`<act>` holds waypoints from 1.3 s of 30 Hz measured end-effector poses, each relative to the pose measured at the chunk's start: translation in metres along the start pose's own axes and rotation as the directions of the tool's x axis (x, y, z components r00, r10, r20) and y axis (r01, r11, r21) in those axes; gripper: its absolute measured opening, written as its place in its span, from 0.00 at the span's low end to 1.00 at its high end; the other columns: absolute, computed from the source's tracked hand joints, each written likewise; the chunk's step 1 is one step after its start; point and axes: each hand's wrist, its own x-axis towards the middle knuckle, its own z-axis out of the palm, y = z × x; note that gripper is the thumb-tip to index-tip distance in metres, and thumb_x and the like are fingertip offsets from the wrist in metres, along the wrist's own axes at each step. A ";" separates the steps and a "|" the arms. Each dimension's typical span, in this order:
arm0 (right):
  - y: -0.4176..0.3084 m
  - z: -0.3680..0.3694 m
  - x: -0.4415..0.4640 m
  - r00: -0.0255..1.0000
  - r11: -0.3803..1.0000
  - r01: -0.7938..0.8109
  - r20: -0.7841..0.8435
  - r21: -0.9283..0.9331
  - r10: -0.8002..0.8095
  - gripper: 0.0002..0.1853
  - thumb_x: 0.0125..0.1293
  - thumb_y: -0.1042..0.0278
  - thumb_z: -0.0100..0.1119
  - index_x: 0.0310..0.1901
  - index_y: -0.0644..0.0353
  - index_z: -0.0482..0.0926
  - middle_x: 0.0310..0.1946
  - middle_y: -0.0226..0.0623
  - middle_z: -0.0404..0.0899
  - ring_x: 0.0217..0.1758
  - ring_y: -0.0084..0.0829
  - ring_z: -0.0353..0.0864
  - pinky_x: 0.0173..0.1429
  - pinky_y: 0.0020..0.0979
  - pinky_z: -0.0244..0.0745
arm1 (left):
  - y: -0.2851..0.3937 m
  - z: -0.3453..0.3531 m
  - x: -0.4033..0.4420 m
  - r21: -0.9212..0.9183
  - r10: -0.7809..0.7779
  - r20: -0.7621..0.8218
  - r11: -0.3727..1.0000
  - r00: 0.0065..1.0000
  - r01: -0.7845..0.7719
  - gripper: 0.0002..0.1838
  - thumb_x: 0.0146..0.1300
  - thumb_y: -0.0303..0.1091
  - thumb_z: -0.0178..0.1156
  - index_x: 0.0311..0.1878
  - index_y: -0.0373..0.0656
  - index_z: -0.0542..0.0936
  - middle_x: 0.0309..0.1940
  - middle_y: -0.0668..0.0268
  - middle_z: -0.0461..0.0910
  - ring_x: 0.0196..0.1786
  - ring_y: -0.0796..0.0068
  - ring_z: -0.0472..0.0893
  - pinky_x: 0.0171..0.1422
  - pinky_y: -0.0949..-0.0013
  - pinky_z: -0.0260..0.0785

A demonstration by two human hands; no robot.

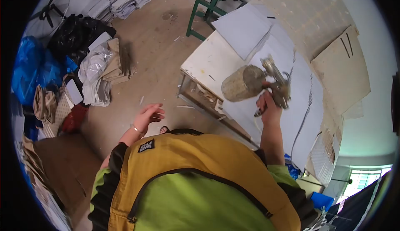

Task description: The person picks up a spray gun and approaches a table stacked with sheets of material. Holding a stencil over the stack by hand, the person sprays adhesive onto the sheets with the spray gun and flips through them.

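Observation:
My right hand (268, 106) is wrapped round the handle of a spray gun (277, 83). Its large cup (243, 83), coated in dried residue, points to the left. The spray gun is held above the worktable, over wide white sheets (287, 127) that cover much of the top. A thin pale hose seems to run down from the gun beside my wrist. My left hand (149, 116) hangs over the floor left of the table, holding nothing, with its fingers slightly curled and apart.
A stack of grey-white sheets (243, 27) lies on the table's far part. A green metal stand (204, 10) is behind it. Brown boards (346, 68) lean along the right wall. Bags (29, 68), cardboard and paper stacks (125, 2) crowd the left side. A fan (50, 10) stands at far left.

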 end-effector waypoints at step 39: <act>0.097 0.083 0.041 0.457 0.933 -0.297 -0.888 -0.202 -0.047 0.11 0.54 0.80 0.54 0.40 0.59 0.73 0.34 0.27 0.73 0.37 0.18 0.69 0.41 0.20 0.64 | 0.236 -0.242 0.601 0.675 -0.546 0.449 -0.311 0.707 -0.669 0.21 0.58 0.47 0.58 0.46 0.40 0.79 0.32 0.58 0.81 0.35 0.65 0.80 0.45 0.66 0.72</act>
